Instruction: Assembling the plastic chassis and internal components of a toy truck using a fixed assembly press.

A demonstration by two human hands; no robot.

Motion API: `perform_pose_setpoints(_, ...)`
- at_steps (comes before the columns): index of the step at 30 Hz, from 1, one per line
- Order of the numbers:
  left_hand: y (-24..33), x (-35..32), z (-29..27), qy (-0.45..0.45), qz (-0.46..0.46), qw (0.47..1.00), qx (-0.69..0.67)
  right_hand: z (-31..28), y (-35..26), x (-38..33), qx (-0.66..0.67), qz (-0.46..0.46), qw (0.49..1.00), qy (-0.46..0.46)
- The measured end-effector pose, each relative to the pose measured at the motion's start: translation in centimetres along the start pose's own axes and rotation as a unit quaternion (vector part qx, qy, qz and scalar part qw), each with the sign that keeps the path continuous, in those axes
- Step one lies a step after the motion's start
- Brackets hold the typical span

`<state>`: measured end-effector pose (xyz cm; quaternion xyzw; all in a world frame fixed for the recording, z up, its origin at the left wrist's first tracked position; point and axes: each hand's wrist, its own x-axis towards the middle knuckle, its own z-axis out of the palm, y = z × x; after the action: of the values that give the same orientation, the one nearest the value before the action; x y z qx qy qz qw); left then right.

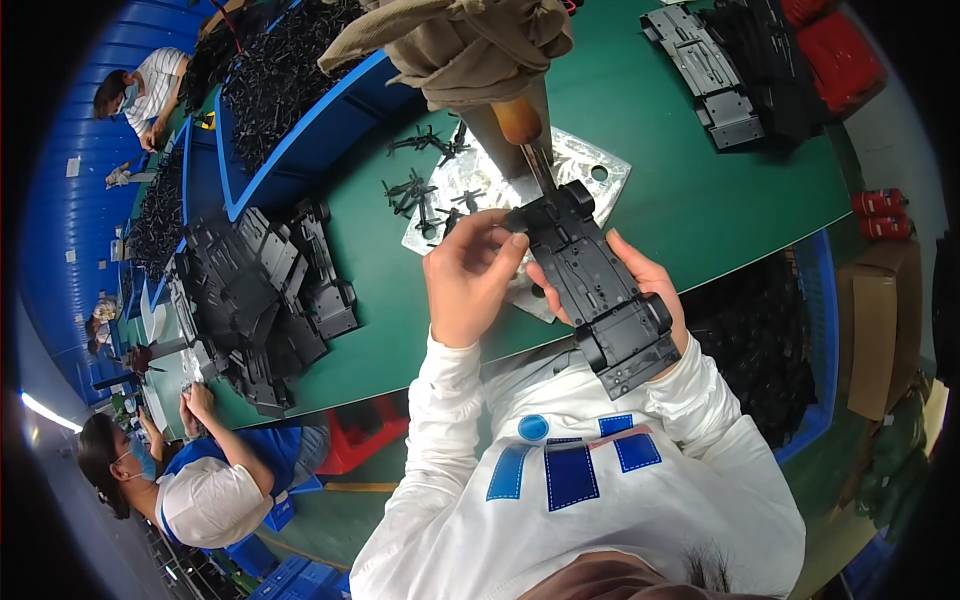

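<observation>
A long black plastic car chassis (590,275) slants over the table's near edge, its far end raised to the tool. My right hand (645,275) grips it from beneath, thumb along the right side and fingertips showing at the left side. Closed in a pinch, my left hand (475,275) is at the chassis's far left corner; what lies between its fingertips is hidden. Above hangs a tool wrapped in tan cloth (490,50), with an amber nose (517,122). Its metal bit (538,165) reaches down to the chassis's far end.
Small black parts (408,192) lie around a silvery sheet (590,150) on the green table (390,270). Chassis pieces pile up left (260,290) and far right (705,75). Blue bins (330,125) hold black parts. A co-worker (210,480) sits at left; a carton (880,330) stands right.
</observation>
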<state>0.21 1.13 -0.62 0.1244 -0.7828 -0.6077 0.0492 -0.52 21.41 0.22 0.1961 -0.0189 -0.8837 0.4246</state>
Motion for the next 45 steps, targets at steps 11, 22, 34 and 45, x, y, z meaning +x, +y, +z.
perform_pose_setpoints(11, 0.1, 0.0, -0.3, -0.014, 0.001, 0.996, -0.082, 0.6, 0.3, 0.7, 0.002, 0.003, 1.000, -0.007)
perform_pose_setpoints(22, -0.5, 0.0, -0.7, -0.004, -0.005, 0.995, -0.104, 1.0, 0.4, 1.1, 0.004, 0.004, 1.000, -0.010)
perform_pose_setpoints(34, 0.0, 0.0, -0.6, -0.017, -0.004, 0.994, -0.107, 0.8, 0.2, 0.9, -0.045, -0.003, 0.999, -0.030)
perform_pose_setpoints(45, -0.8, 0.4, -0.2, -0.010, 0.035, 0.999, -0.033, -0.6, -0.6, 1.4, -0.114, 0.003, 0.993, -0.036)
